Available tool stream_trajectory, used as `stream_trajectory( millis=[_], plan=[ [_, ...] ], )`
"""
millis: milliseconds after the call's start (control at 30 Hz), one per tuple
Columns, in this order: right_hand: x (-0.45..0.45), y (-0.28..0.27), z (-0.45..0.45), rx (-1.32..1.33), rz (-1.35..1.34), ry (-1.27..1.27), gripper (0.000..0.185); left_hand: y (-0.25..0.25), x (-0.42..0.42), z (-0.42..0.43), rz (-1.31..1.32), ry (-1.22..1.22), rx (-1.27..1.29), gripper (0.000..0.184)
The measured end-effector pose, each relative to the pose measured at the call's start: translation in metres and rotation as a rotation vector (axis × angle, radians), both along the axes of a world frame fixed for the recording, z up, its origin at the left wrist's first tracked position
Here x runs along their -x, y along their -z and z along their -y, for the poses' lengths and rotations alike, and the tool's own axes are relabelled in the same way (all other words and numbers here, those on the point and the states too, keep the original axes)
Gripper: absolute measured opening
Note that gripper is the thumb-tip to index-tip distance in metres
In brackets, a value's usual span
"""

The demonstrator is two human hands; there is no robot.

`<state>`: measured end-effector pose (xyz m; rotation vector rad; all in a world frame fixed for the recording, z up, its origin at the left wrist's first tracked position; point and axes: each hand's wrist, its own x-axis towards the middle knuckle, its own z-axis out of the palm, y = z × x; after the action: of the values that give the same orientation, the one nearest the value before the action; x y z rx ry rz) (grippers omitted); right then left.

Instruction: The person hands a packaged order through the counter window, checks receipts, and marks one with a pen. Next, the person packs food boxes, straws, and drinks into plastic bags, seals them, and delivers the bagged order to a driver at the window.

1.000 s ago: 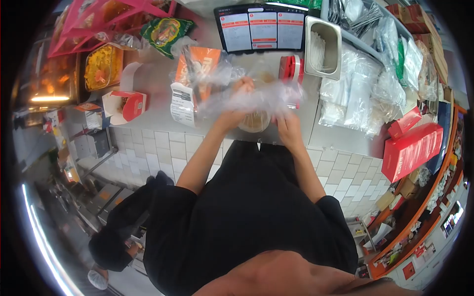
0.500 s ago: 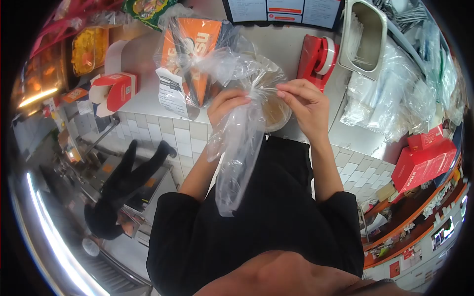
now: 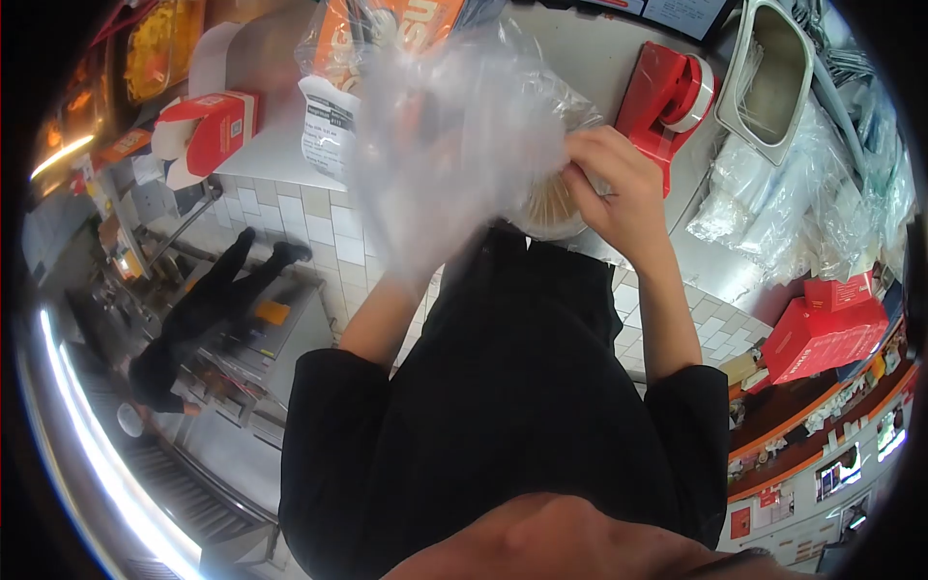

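A clear plastic bag (image 3: 435, 145), blurred by motion, spreads in front of me over the counter edge. My left hand is behind its cloudy film, so its fingers are hidden; only the left forearm (image 3: 379, 319) shows below. At the bag's right side, my right hand (image 3: 619, 184) is closed in a pinch on the plastic. Under and beside those fingers sits a round, brownish container (image 3: 551, 208) wrapped in clear plastic. Behind the bag stands an orange box (image 3: 338, 39) in clear plastic, with a printed receipt (image 3: 327, 126) at its front.
A red tape dispenser (image 3: 667, 106) stands right of my right hand. Farther right are a metal tray (image 3: 773, 72) and piled clear bags (image 3: 754, 222). A red carton (image 3: 222, 135) sits on the left. A screen (image 3: 681, 14) is at the back. Another person (image 3: 184, 329) stands lower left.
The bag's hanging loose end has swung up and spread out, now covering my left hand. My right hand still pinches plastic. The view has shifted, and the other person has moved slightly.
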<state>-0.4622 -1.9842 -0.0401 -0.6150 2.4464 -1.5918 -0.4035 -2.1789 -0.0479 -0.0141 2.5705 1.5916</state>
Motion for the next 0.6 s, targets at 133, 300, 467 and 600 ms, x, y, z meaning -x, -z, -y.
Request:
stream_trajectory(
  millis=[133,300,467,600],
  plan=[
    [0.01,0.004,-0.008,0.162,0.159,-0.229,0.013,0.0,0.016,-0.009,0.089,-0.096,-0.06,0.021],
    [0.014,0.012,-0.002,0.095,0.096,-0.283,0.014,-0.014,0.046,-0.004,0.421,-0.18,-0.116,0.026],
    [0.002,0.011,0.015,-0.025,-0.049,-0.024,0.009,-0.021,0.054,-0.009,0.472,-0.184,-0.066,0.034],
    [-0.006,0.009,0.022,-0.029,-0.079,0.095,0.011,-0.028,0.062,-0.014,0.427,-0.145,-0.241,0.02]
  ],
)
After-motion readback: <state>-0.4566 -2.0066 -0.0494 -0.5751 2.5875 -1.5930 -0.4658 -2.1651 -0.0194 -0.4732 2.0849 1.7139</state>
